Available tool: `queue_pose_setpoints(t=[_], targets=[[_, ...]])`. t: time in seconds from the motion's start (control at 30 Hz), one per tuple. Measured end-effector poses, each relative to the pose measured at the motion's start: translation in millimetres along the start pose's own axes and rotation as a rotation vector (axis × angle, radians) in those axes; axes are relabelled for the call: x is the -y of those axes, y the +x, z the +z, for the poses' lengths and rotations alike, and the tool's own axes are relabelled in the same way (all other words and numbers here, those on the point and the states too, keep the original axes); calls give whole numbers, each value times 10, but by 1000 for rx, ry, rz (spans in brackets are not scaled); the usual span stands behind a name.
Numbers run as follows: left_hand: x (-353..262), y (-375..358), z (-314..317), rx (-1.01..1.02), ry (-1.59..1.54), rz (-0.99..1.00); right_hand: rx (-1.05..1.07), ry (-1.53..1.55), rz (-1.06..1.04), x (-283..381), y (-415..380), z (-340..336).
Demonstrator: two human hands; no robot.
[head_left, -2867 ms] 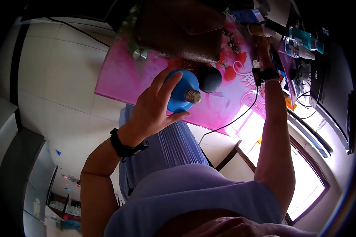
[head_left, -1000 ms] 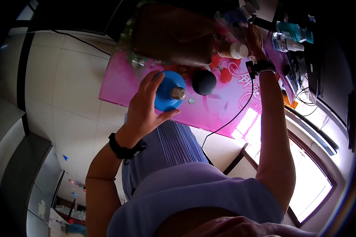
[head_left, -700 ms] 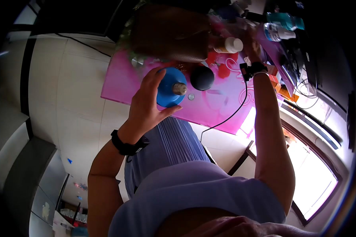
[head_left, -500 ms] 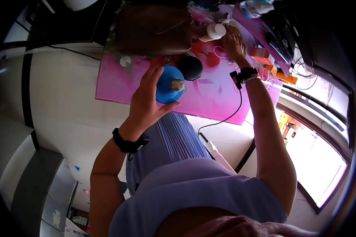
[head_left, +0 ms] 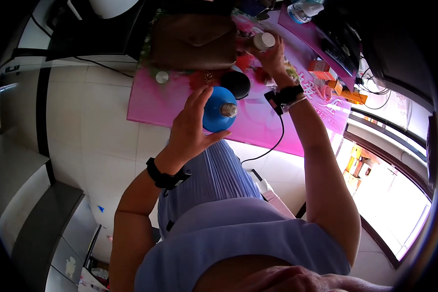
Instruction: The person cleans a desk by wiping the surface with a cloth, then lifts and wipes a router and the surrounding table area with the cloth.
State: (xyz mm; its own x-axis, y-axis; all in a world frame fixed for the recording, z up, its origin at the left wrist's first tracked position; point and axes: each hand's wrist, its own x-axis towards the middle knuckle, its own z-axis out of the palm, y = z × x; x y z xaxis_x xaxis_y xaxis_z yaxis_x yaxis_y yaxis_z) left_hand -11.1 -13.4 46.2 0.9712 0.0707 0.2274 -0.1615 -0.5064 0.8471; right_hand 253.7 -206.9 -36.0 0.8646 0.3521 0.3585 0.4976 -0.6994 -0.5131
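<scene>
My left hand (head_left: 193, 124) is curved round a blue light bulb (head_left: 215, 119) just off the near edge of the table, its silver screw base facing up toward me. Farther out, my right hand (head_left: 272, 57) is wrapped round a white-capped bottle (head_left: 264, 42); part of the bottle is hidden by the fingers. A round black object (head_left: 235, 84) sits on the table just beyond the bulb. Close to the bottle, a brown leather bag (head_left: 194, 46) lies on the tabletop.
The pink patterned table (head_left: 153, 104) carries a small pale disc (head_left: 162, 77) at left. Small orange and white boxes (head_left: 322, 69) lie at right, under a purple shelf (head_left: 297, 24) holding a clear bottle (head_left: 299, 12). A black cable (head_left: 280, 138) hangs from my right wrist.
My right hand has moved left from the tabletop beside the white-capped bottle and closed round it. My left hand, still holding the blue bulb, appears slightly farther right in view.
</scene>
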Motion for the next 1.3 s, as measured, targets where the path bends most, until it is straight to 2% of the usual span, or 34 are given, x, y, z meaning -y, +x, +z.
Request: queue_pose_setpoints(t=[0.03,0.07,0.2,0.33,0.5,0.6,0.7,0.77,0.87,0.93,1.0,1.03,1.07,1.13,1.27,1.3], targets=[[17,0,-28,-9,9,-2,44,-8,99,43,48,53],[46,3,-59,-21,18,-3,32,176,244,47,94,-7],[159,-3,-198,-51,32,-16,-233,-338,299,-1131,477,-212],[253,-1,-277,-59,39,-53,-378,-369,359,-1717,495,-555],[284,105,-312,-77,30,-62,-416,-199,328,-1409,162,-314],[279,174,-309,-84,33,-25,-217,58,198,-801,-23,123],[207,246,-317,-4,25,-56,28,-24,-8,136,331,103],[172,278,-316,-12,-4,-58,33,-81,98,432,598,124],[167,267,-320,-37,-10,-39,-65,-135,41,207,886,318],[185,226,-324,-46,-8,-43,-39,79,84,53,931,364],[193,207,-336,-52,-13,-43,60,374,322,-31,885,311],[200,193,-345,-31,-8,-69,78,209,36,-182,749,239],[206,187,-343,-8,-4,-95,78,201,37,-334,630,164],[234,169,-316,-13,-8,-79,61,55,-92,-413,403,-47],[242,185,-265,-27,-21,-45,37,42,-87,-489,145,-469],[236,195,-255,-26,-24,-44,-32,234,80,-661,141,-500]])
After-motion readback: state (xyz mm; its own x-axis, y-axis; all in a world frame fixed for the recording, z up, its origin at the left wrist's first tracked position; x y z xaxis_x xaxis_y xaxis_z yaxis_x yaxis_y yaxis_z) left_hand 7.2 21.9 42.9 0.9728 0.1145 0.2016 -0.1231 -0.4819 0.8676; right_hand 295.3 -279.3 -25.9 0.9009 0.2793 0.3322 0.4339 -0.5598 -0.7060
